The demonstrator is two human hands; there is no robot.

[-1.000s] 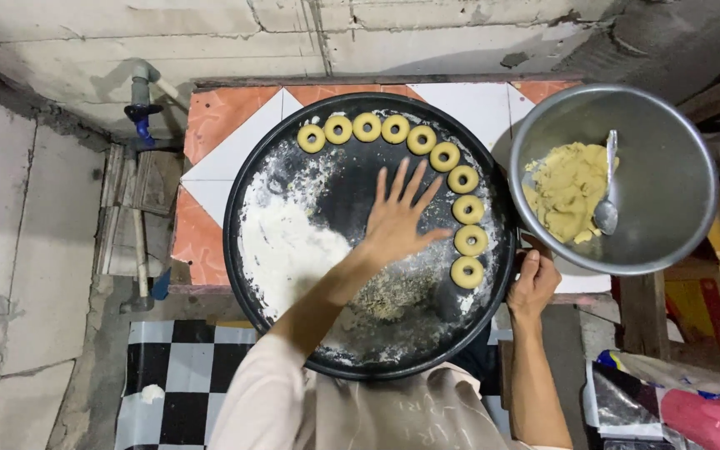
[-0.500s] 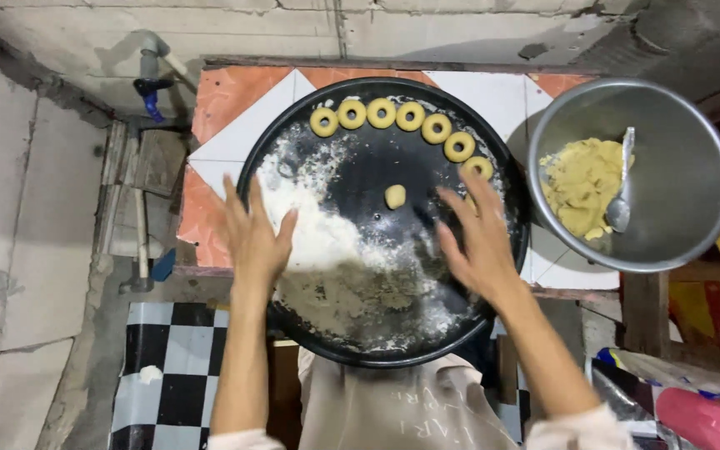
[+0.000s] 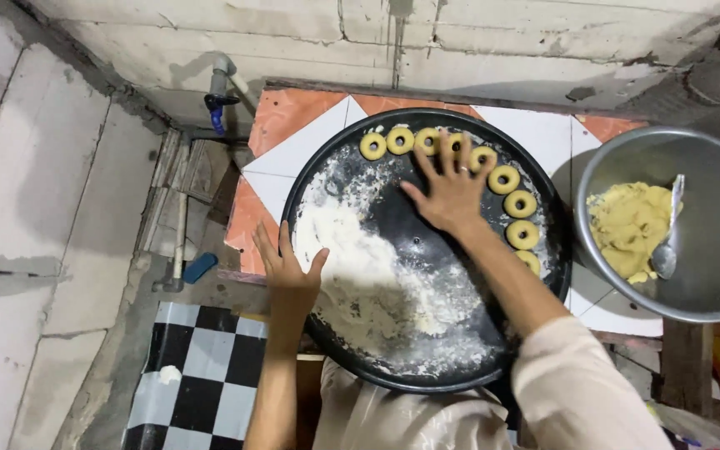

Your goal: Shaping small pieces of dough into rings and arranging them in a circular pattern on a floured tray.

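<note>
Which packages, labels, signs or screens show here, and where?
None show. Only a black tray with flour and dough rings, a steel bowl of dough at right, and a tap on the wall. Left hand at the tray's rim, right hand flat on it.

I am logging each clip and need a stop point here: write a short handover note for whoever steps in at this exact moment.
Left hand: open, resting on the left rim of the round black tray.
Right hand: open, fingers spread flat on the tray by the dough rings.
Done: a curved row of rings lines the far and right rim.
Left: loose flour on the tray; yellow dough with a spoon in the metal bowl at right.
</note>
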